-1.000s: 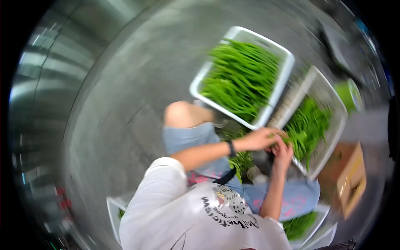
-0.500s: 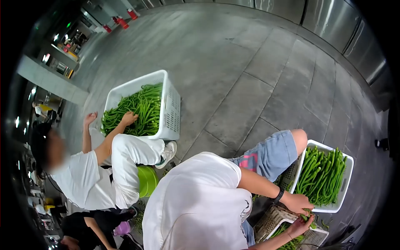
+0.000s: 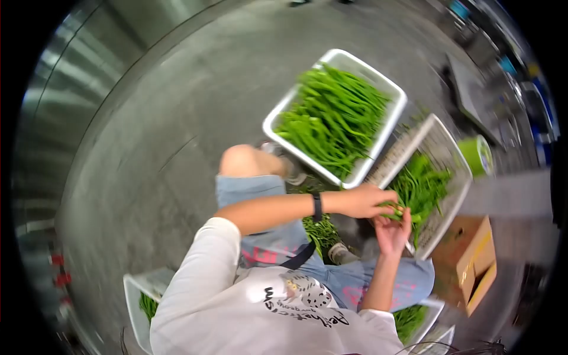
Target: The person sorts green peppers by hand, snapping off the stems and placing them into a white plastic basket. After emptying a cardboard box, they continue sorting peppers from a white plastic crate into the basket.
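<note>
My left hand (image 3: 361, 201), with a dark wristband, pinches a few green beans (image 3: 395, 211) at the near edge of a white slotted basket (image 3: 455, 157). My right hand (image 3: 390, 232) comes up from below, palm up, with its fingers closed on the same beans. The basket holds a loose pile of beans (image 3: 423, 186). Beside it stands a white crate (image 3: 272, 127) heaped with long green beans (image 3: 334, 115). More beans (image 3: 319, 228) lie on the floor between my feet.
A cardboard box (image 3: 473, 260) sits right of my knee and a green bucket (image 3: 478, 154) stands behind the basket. Further white crates with beans are at bottom left (image 3: 137, 299) and bottom right (image 3: 435, 307). The floor is grey concrete (image 3: 177, 118), with steel panels (image 3: 65, 77) on the left.
The view swung away to a second person at another crate, then came back. Both hands stayed together on beans by the basket.
</note>
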A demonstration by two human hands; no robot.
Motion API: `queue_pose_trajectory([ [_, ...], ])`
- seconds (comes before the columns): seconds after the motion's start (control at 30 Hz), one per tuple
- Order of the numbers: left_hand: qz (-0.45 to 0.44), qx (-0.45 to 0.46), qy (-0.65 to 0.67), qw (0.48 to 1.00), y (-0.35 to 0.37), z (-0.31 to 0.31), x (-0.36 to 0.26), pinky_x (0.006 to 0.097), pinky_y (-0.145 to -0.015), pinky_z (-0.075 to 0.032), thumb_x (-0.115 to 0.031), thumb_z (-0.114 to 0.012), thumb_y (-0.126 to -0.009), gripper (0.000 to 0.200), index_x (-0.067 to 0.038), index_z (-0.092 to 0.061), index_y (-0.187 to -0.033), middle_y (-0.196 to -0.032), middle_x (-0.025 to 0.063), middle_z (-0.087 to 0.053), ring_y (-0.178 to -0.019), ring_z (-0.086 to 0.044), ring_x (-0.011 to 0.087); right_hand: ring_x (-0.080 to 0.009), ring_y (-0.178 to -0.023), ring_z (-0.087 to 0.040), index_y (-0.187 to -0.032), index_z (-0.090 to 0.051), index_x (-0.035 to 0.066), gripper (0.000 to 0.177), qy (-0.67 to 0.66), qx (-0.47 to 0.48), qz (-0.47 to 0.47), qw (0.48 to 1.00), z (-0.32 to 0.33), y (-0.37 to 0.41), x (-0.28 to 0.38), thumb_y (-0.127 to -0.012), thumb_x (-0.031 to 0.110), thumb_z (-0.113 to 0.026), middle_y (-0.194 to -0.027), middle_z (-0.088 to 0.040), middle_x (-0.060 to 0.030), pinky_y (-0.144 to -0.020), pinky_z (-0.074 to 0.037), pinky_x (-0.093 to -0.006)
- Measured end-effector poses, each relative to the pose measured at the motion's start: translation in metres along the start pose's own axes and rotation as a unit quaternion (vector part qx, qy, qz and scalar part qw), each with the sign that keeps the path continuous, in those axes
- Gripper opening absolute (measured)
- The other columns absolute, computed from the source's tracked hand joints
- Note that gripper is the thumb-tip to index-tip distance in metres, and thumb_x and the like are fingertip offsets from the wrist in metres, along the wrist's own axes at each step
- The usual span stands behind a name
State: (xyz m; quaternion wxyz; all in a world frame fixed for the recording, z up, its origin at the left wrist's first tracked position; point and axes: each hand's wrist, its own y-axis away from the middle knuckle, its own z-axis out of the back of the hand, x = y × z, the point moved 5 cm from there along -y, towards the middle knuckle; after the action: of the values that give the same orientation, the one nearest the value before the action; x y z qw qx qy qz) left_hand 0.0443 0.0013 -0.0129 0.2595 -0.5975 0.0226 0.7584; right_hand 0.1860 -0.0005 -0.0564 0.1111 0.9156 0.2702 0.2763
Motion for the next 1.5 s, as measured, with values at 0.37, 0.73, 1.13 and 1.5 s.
queue_pose_trajectory([
  [0.37,0.182,0.032,0.095,0.978,-0.009,-0.048,0.042,0.0250,-0.049,-0.040,-0.022,-0.056,-0.091,0.021,-0.004,-0.051,-0.100,-0.072,0.0042,-0.060,-0.054,-0.051,0.0092,-0.0051,-0.067,-0.042,-0.112,-0.056,0.002,0.029,0.270,-0.155,0.304,0.901,0.036,0.043,0.085,-0.085,0.009,-0.061,-0.078,-0.047,0.0026,-0.058,-0.034,-0.0214],
  [0.73,0.036,0.122,0.040,0.991,-0.002,-0.051,0.025,0.0342,-0.059,-0.046,-0.022,-0.059,-0.087,0.024,-0.005,-0.056,-0.104,-0.079,0.0130,-0.064,-0.066,-0.061,0.0268,-0.0185,-0.074,-0.049,-0.085,-0.065,0.004,0.008,0.708,0.241,0.121,0.653,-0.005,0.027,0.071,-0.082,0.011,-0.064,-0.075,-0.050,-0.0059,-0.067,-0.041,-0.0300],
  [1.13,0.052,0.077,0.006,0.996,0.001,-0.036,0.016,0.0360,-0.053,-0.041,-0.021,-0.062,-0.084,0.020,-0.004,-0.053,-0.091,-0.070,0.0131,-0.060,-0.060,-0.058,0.0299,-0.0133,-0.070,-0.049,-0.083,-0.058,0.002,0.015,0.674,0.174,0.048,0.716,-0.005,0.025,0.050,-0.086,0.016,-0.061,-0.079,-0.050,-0.0033,-0.062,-0.040,-0.0276],
  [1.5,0.064,0.179,0.142,0.972,0.011,-0.035,0.006,0.0270,-0.054,-0.042,-0.018,-0.062,-0.086,0.017,-0.003,-0.059,-0.093,-0.071,0.0058,-0.059,-0.058,-0.054,0.0145,-0.0153,-0.067,-0.052,-0.083,-0.060,-0.002,0.020,0.563,0.320,-0.019,0.761,-0.008,0.028,0.033,-0.087,0.017,-0.060,-0.074,-0.054,-0.0069,-0.062,-0.042,-0.0285],
])
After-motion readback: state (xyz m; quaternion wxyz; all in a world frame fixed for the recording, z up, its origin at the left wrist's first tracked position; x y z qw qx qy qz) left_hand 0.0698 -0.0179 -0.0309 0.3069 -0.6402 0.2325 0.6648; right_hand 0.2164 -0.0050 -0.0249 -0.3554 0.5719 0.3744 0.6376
